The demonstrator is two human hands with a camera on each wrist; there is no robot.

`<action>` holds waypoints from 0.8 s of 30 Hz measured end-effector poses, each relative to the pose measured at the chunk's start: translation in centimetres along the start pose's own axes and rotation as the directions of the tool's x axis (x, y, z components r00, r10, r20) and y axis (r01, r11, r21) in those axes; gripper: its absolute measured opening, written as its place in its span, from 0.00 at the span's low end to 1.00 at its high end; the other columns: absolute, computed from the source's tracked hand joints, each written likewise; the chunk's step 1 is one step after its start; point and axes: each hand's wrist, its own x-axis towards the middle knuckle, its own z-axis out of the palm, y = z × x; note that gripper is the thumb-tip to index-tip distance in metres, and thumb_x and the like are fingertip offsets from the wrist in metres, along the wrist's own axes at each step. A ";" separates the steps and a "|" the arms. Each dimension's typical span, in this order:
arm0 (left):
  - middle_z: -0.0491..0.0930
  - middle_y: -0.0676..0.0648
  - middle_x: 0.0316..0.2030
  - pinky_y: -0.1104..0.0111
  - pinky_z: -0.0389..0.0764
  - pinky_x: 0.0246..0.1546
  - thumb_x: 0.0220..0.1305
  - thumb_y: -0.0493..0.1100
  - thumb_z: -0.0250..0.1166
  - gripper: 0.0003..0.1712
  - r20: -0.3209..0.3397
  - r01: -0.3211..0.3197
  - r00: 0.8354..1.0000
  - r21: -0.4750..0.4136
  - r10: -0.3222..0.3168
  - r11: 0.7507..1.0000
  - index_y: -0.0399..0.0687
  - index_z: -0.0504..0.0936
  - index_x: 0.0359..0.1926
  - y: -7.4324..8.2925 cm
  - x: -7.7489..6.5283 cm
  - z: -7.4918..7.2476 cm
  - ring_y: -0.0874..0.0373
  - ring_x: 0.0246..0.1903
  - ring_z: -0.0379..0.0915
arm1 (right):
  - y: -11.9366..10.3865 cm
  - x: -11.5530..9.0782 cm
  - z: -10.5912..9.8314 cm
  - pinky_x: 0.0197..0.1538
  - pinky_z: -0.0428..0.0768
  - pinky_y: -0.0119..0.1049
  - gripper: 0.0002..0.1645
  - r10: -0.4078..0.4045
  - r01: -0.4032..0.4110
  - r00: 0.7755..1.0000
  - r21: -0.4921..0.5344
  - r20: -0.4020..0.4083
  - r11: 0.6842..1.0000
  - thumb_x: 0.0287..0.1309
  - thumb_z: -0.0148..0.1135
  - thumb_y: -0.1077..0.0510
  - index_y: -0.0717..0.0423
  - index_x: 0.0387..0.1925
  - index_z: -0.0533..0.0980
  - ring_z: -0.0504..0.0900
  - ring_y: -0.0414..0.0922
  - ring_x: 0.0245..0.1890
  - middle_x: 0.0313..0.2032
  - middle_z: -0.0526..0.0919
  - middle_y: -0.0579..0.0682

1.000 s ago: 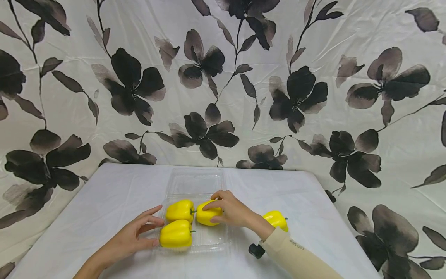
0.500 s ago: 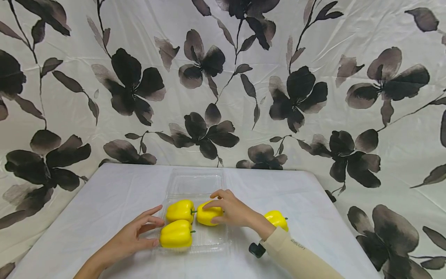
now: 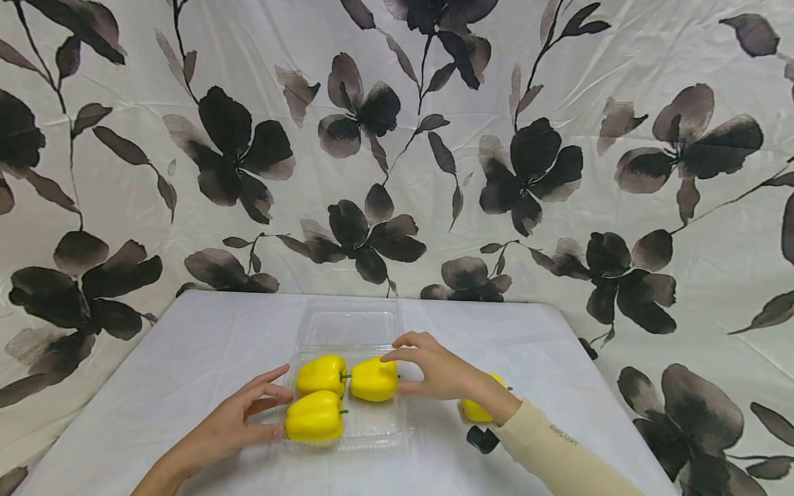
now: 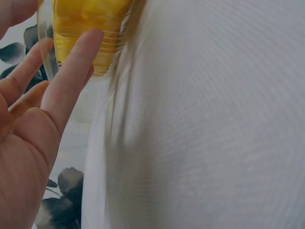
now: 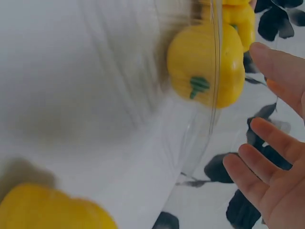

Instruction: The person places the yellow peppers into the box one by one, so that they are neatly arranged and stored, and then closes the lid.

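Right hand [image 3: 439, 370] wide, fingers apart, holding nothing, just beside the far-right pepper [image 3: 373, 380]; apart from it in the right wrist view, fingertip contact in the head view hard to tell. Left hand [image 3: 236, 415] loosely wide at the left edge of the clear container [image 3: 375, 421], gripping no pepper; one fingertip seemingly against the clear wall in the left wrist view.

Container mid-desk [image 3: 217, 331], lid [image 3: 349, 327] laid open toward the far edge of the desk. Inside: far-left pepper [image 3: 318, 375] and near-left pepper [image 3: 313, 417] along the container's left edge, far-right pepper in line with the far-left one, at the far-right corner. Outside: fourth pepper [image 3: 474, 411] on the desk, between container and right desk edge, partly hidden by the right forearm.

Progress, as judged: three of four visible peppers in, so most of the filling done. Not done: fourth pepper still out, lid not closed.
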 end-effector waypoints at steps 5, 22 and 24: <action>0.47 0.38 0.84 0.47 0.78 0.68 0.63 0.50 0.79 0.27 -0.014 0.022 1.000 0.005 -0.022 1.000 0.49 0.81 0.59 0.0 0.1 0.1 0.30 0.72 0.67 | 1.2 -2.1 -1.2 0.73 0.75 0.55 0.33 0.021 -0.021 1.000 -0.007 -0.008 1.000 0.65 0.76 0.50 0.38 0.70 0.78 0.66 0.53 0.73 0.72 0.71 0.50; 0.47 0.37 0.84 0.46 0.78 0.67 0.64 0.49 0.79 0.28 0.001 -0.012 1.000 0.008 0.012 1.000 0.47 0.80 0.61 -0.2 0.1 0.0 0.28 0.72 0.66 | 5.3 -8.8 -2.9 0.68 0.76 0.64 0.32 0.049 -0.048 0.998 0.025 -0.030 0.999 0.64 0.77 0.53 0.38 0.68 0.79 0.70 0.58 0.70 0.70 0.73 0.53; 0.47 0.37 0.84 0.46 0.78 0.67 0.64 0.48 0.79 0.28 0.002 -0.012 1.000 0.004 0.012 1.000 0.47 0.80 0.61 -0.2 0.1 0.0 0.28 0.72 0.66 | 5.7 -9.4 -3.0 0.68 0.76 0.65 0.31 0.060 -0.059 0.998 0.026 -0.030 0.998 0.64 0.77 0.52 0.38 0.68 0.79 0.70 0.58 0.70 0.70 0.73 0.52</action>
